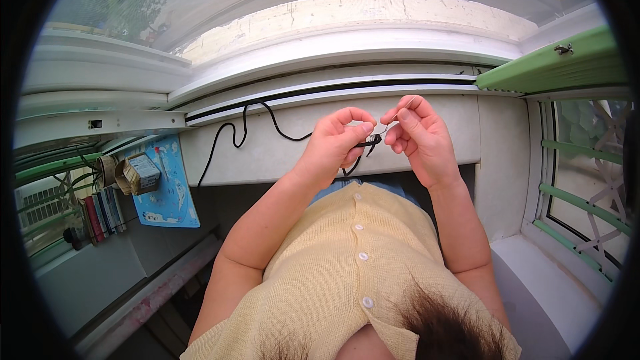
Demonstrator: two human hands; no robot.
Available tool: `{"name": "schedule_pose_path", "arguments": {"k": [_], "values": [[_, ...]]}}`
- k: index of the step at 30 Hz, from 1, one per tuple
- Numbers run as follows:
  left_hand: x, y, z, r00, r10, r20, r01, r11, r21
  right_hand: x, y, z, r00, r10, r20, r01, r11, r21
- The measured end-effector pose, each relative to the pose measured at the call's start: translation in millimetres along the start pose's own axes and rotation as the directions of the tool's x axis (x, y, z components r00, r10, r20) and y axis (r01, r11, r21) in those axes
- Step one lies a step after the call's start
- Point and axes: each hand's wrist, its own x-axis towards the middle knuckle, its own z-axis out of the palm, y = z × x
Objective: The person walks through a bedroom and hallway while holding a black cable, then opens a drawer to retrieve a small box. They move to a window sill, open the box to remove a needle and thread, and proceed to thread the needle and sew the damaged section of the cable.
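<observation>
Both hands are raised over a pale ledge [287, 157] in front of my body. My left hand [333, 143] has its thumb and fingers closed on a black cord [283, 130], near a knotted or bunched part [375, 139] at its end. Close beside it, my right hand [423, 137] pinches a thin, light strand [395, 118], like a fine wire, between thumb and forefinger. The strand slants up from the bunched end toward the right fingertips. Whether the two are joined is too small to tell. The cord's slack trails leftward over the ledge in loose bends.
A window with white sliding tracks [333, 93] runs behind the ledge. To the right stand a green frame [553, 67] and green bars [580, 150]. On the left lie a blue map-like sheet [175, 187], a small box [141, 172] and several upright books [103, 213].
</observation>
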Motion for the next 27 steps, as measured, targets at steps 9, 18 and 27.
{"name": "schedule_pose_path", "arguments": {"k": [9, 18, 27], "values": [[-1, 7, 2, 0.99, -0.114, 0.083, 0.108, 0.992, 0.068, 4, 1, -3, 0.994, -0.046, -0.096, 0.039, 0.996, -0.076], [5, 6, -1, 1.0, -0.001, 0.027, -0.007, 0.955, 0.295, 5, -3, -3, 0.993, 0.018, -0.117, -0.017, 1.0, 0.006], [7, 16, -6, 0.988, -0.115, 0.107, 0.089, 0.97, 0.225, 5, -6, 1, 0.992, -0.109, -0.059, 0.097, 0.979, -0.178]]}}
